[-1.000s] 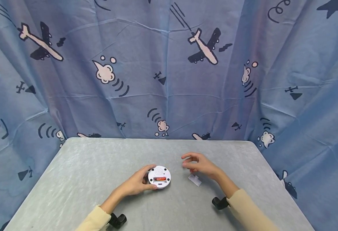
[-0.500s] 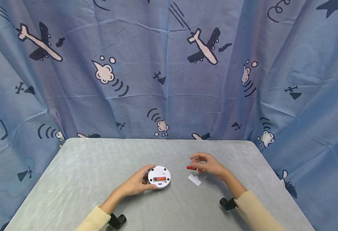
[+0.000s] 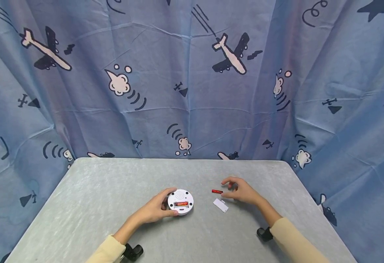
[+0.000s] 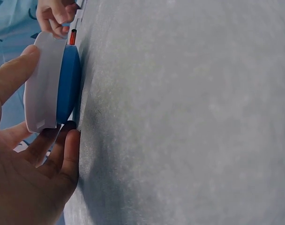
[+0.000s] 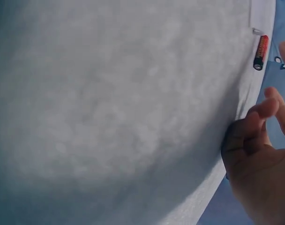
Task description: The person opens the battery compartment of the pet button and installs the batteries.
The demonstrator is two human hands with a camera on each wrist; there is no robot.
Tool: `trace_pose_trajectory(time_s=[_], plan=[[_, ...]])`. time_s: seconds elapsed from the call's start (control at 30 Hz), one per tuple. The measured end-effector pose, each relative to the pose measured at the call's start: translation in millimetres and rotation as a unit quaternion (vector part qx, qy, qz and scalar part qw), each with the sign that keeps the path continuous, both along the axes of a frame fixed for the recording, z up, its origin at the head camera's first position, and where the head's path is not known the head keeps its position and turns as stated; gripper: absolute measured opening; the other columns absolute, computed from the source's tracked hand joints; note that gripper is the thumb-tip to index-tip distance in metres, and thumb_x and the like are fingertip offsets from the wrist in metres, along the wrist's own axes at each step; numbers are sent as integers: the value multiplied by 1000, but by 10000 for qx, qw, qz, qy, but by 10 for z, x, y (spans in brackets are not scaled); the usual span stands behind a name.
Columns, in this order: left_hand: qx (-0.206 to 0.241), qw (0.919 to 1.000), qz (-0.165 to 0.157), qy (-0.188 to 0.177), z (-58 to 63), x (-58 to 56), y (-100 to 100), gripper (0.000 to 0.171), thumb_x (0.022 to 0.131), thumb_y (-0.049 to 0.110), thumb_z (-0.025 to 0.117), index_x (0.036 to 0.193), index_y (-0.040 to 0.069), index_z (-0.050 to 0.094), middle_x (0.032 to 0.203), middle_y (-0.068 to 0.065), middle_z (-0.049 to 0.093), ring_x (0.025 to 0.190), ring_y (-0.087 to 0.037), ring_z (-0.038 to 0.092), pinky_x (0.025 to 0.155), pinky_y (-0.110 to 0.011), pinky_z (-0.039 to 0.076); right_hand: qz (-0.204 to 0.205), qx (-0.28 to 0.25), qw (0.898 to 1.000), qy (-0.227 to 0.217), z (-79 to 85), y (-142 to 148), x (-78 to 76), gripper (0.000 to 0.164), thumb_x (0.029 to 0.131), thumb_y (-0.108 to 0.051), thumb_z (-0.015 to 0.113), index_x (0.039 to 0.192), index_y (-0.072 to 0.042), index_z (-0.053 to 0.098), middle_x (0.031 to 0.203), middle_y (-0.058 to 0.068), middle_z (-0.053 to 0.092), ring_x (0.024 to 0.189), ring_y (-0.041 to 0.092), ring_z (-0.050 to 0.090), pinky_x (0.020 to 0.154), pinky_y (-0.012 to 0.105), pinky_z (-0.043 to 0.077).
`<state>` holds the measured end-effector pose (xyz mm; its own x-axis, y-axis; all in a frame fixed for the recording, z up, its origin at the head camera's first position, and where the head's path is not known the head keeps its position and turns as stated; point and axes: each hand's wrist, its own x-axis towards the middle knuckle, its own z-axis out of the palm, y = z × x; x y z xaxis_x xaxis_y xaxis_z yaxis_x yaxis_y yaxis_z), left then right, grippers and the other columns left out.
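My left hand grips a round white device by its left side, thumb at the near edge and fingers at the far one. Its underside faces up, with small dark feet and an open battery slot holding a red battery. Seen from the left wrist, the device body has a blue lower part. A second red battery lies loose on the table. Just right of it hovers my right hand, fingers loosely bent and nothing held; the right wrist view shows the loose battery apart from the fingertips.
A small white battery cover lies on the pale grey table, nearer me than the loose battery. A blue curtain printed with airplanes hangs behind the table and along both sides.
My right hand has let go of the red battery, leaving it on the table beyond the cover, and has drawn back right with its fingers spread wider. The left hand and device stay put.
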<state>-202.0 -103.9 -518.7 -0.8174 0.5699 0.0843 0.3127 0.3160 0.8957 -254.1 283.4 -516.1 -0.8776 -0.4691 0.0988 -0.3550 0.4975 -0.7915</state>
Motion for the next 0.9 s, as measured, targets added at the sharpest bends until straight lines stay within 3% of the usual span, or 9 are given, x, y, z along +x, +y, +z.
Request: trace_pose_trajectory(time_s=[0.17, 0.37, 0.67, 0.9], plan=[[8, 10000, 37, -47, 2, -1, -3, 80, 87, 16, 83, 151, -3, 39, 120, -12, 61, 93, -20, 59, 74, -28, 49, -144, 349, 9985, 394, -42, -16, -6, 43, 82, -24, 88, 114, 0, 70, 92, 16, 61, 77, 29, 53, 62, 28, 43], [20, 10000, 58, -43, 4, 6, 4, 80, 87, 16, 84, 150, -4, 38, 122, -13, 60, 95, -20, 59, 74, -28, 50, -189, 625, 9965, 518, -41, -77, 0, 40, 79, -28, 90, 107, -6, 72, 88, 10, 61, 81, 25, 53, 67, 31, 41], [51, 10000, 70, -42, 18, 14, 7, 81, 87, 16, 84, 150, -4, 39, 121, -13, 60, 94, -20, 59, 74, -28, 50, -355, 767, 9949, 556, -48, -133, -3, 15, 81, -16, 87, 87, -12, 74, 78, 3, 57, 75, 19, 51, 65, 31, 39], [-25, 10000, 86, -24, 21, 9, 5, 80, 87, 17, 84, 150, -3, 39, 122, -13, 60, 94, -20, 58, 74, -27, 49, -433, 591, 9965, 405, -12, -162, -4, 13, 83, -7, 83, 80, -11, 71, 71, -1, 53, 68, 13, 49, 60, 27, 38]])
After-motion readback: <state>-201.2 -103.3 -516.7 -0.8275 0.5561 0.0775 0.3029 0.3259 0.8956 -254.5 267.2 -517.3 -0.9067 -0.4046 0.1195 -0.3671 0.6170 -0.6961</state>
